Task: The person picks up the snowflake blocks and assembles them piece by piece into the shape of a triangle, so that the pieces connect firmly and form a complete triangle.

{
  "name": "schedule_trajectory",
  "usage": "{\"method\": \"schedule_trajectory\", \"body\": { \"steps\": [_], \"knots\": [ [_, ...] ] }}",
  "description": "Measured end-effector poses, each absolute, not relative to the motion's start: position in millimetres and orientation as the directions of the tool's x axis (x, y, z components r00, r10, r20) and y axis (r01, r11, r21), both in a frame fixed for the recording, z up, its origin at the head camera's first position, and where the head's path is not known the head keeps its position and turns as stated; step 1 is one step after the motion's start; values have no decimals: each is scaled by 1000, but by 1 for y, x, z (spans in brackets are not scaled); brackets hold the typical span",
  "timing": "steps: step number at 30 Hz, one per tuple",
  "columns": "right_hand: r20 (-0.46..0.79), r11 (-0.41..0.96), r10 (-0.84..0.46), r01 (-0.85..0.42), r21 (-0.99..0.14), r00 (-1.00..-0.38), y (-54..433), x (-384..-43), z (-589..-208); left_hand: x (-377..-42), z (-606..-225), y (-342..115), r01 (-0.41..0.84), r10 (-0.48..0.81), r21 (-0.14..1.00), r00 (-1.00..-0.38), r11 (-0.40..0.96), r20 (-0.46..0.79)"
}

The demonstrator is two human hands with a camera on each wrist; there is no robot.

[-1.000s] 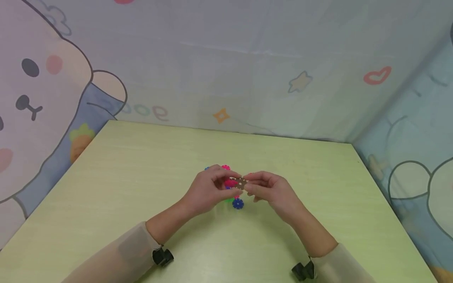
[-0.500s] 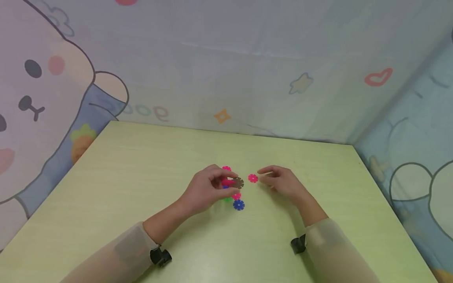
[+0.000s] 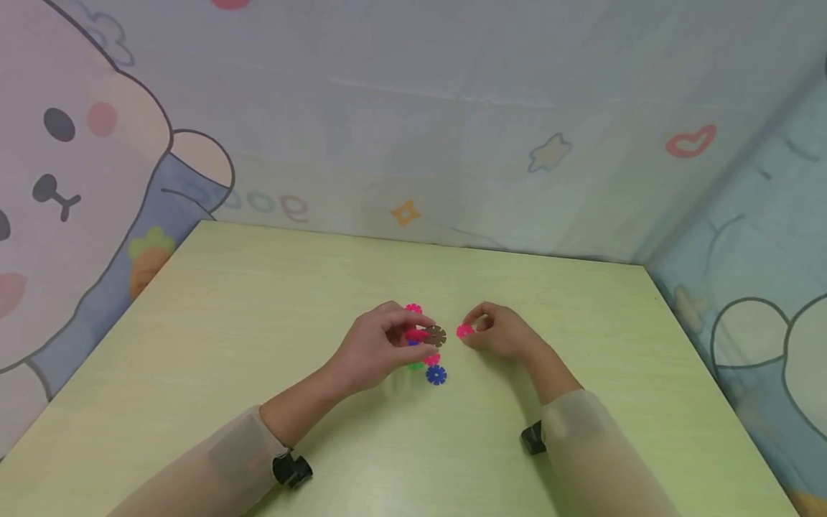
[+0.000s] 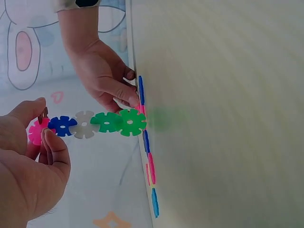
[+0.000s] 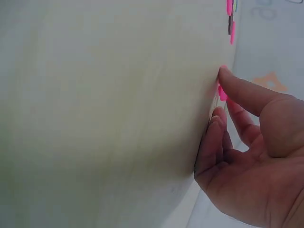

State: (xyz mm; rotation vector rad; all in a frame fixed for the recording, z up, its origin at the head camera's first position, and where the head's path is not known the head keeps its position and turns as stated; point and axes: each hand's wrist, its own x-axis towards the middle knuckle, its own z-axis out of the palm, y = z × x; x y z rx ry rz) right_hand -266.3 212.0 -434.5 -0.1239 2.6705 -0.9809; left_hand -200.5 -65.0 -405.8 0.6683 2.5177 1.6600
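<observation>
My left hand [image 3: 368, 352] holds a chain of interlocking snowflake discs above the table, pinching its upper end between thumb and fingers. In the head view a brown disc [image 3: 437, 336] shows at the fingertips. Below the fingers, in the left wrist view, the chain runs from a pink disc [image 4: 34, 133] through a blue disc [image 4: 62, 126] and a white disc [image 4: 85, 124] to two green discs, the last green disc [image 4: 132, 122] close over the table. My right hand [image 3: 507, 334] pinches a loose pink snowflake disc [image 3: 464, 331] at the tabletop; its fingers partly cover it.
More loose discs lie on the pale table [image 3: 258, 287] beneath and around the left hand: a blue disc [image 3: 436, 375], a pink disc [image 3: 432, 359] beside it and another pink disc [image 3: 413, 309] farther back. A cartoon-printed cloth [image 3: 426, 108] rises behind the table's back edge.
My right hand has left the brown disc, moved right to the loose pink disc and taken it between thumb and finger, shifting it slightly. The left hand stays nearly still with the chain.
</observation>
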Motion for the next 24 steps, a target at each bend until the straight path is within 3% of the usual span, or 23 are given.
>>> {"method": "schedule_trajectory", "body": {
  "steps": [8, 13, 17, 24],
  "knots": [
    [-147, 693, -197, -32, -720, -969, 215, -242, -430, -200, -404, -67, 338, 386, 880, -901, 335, 200],
    [-15, 424, -233, -88, -901, -972, 211, -215, -415, -201, -402, -67, 335, 391, 883, -900, 328, 196],
    [60, 261, -252, -128, -957, -966, 207, -196, -401, -201, -403, -67, 331, 391, 890, -899, 313, 197],
    [93, 243, -290, -167, -956, -953, 200, -188, -397, -201, -403, -65, 338, 395, 890, -896, 306, 204]
  ]
}}
